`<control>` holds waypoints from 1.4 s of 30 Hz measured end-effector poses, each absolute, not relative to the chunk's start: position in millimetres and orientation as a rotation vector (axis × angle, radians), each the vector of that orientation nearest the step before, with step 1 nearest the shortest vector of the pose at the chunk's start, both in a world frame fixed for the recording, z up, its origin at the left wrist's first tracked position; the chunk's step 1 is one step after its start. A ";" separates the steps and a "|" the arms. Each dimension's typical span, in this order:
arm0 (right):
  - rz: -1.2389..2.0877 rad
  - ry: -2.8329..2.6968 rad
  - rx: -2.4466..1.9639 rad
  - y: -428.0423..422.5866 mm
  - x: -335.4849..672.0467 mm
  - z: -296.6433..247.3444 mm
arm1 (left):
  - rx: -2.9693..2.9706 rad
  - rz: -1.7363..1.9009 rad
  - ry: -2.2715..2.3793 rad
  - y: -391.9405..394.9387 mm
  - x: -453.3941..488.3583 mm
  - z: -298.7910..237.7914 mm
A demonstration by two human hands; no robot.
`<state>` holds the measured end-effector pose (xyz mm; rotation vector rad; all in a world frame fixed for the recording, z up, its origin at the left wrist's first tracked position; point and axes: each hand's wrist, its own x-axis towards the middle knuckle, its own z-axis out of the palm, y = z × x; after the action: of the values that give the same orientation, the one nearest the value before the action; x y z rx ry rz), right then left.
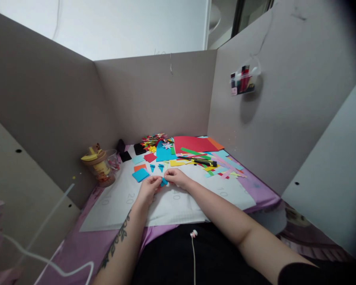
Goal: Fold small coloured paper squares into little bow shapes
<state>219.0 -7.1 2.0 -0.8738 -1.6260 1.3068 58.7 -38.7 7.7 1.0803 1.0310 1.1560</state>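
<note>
Between the fingertips of my left hand (150,187) and my right hand (176,177) is a small piece of folded blue paper (164,181). Both hands pinch it just above the white sheet (195,200). Just beyond my hands lie two small folded blue pieces, one on the left (152,168) and one on the right (161,168). Left of them rests a stack of blue paper squares (140,175), with an orange square (140,167) partly behind it. My fingers hide much of the held piece's shape.
Colourful folded paper stars (154,141) are heaped at the back. Large red paper (192,144), loose paper strips (225,161) and a yellow-black utility knife (206,162) lie right of them. A brown-yellow cup (99,166) stands left. Grey panels (157,95) enclose the table; a clear holder (243,83) hangs right.
</note>
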 end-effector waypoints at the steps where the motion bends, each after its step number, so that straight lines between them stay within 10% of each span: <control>1: 1.313 -1.630 -0.867 -7.1 219.2 1.8 | 1.080 1.157 1.046 -38.7 58.9 7.5; 42: 0.813 -1.726 -0.822 -7.8 213.2 0.8 | 1.067 1.164 0.960 -45.4 65.0 15.4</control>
<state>213.2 -7.8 0.8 -0.8221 -1.7257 0.8131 65.0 -45.4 15.4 1.0672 0.9602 1.1644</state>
